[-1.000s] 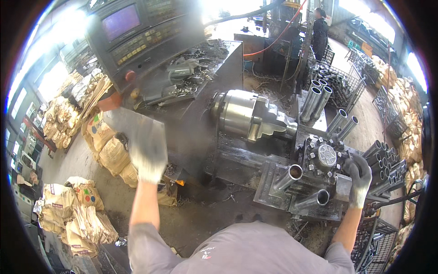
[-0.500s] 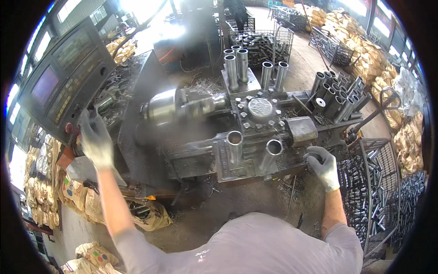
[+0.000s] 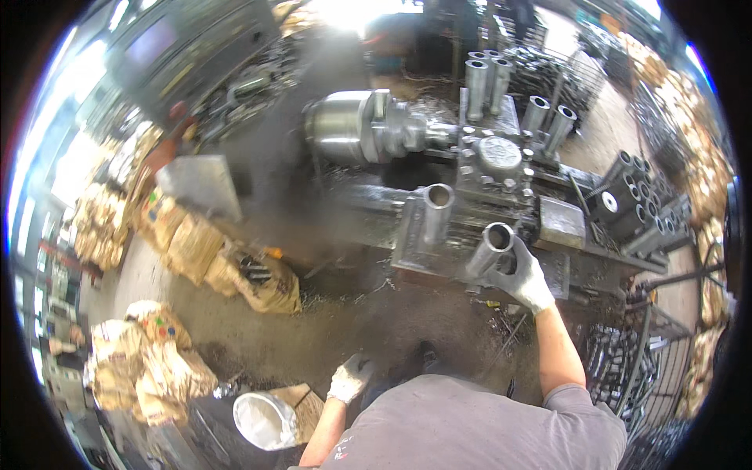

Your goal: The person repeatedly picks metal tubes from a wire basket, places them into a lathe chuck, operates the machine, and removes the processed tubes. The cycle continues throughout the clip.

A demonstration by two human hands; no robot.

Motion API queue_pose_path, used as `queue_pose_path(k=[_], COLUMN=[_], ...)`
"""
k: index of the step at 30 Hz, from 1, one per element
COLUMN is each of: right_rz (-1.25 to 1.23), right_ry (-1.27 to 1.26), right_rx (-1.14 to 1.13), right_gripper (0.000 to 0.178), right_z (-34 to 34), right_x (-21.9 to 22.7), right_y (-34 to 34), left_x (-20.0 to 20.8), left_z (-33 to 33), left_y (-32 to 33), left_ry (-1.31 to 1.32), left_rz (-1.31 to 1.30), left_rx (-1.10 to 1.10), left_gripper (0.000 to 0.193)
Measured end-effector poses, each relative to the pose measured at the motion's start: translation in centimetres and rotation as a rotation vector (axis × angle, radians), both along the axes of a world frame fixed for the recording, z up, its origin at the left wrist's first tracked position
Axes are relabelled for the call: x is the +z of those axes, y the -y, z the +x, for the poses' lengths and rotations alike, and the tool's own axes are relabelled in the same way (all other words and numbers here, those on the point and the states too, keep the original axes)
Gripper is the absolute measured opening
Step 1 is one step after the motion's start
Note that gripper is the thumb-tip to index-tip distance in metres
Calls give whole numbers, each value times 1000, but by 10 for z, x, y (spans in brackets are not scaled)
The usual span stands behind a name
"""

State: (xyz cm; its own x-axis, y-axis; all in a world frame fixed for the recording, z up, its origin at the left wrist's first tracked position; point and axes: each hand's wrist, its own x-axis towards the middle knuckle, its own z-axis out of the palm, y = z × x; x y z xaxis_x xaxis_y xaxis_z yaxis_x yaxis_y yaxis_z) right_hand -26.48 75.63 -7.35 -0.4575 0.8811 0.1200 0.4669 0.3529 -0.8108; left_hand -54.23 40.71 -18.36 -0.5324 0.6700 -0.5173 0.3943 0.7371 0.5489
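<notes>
My right hand (image 3: pixel 526 276), in a white and grey glove, is closed around the side of a metal tube (image 3: pixel 484 255). That tube leans on a metal plate (image 3: pixel 411 254) at the front of a lathe. A second tube (image 3: pixel 438 215) stands upright to its left, apart from the hand. Low in the view, close to my body, is my gloved left hand (image 3: pixel 352 379). Its grey fingers are too blurred to read, and I make out nothing in them. Beyond the plate are the lathe's chuck (image 3: pixel 342 128) and the bolted tool post (image 3: pixel 499 154).
More tubes stand on a block (image 3: pixel 509 117) behind the tool post. Many others are stacked at the right end of the lathe (image 3: pixel 638 200). A wire basket (image 3: pixel 619 360) of metal parts stands at lower right. Sacks (image 3: pixel 149 364) and a white bucket (image 3: pixel 262 421) sit at lower left.
My left hand has dropped from beside the control panel to low near my body. My right hand has moved left onto the leaning tube. The view has shifted.
</notes>
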Motion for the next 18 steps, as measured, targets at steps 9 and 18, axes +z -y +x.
queue_pose_path(k=[9, 18], right_rz=[84, 103], right_ry=[-152, 255], right_rx=[556, 1699], right_gripper=[18, 43], right_z=[-136, -223], right_x=[-57, -55], right_y=[105, 466], left_x=[-3, -63], left_z=[82, 240], left_y=[174, 420], left_ry=[-113, -143], left_rz=[112, 14], left_rx=[434, 1207], left_gripper=[40, 46])
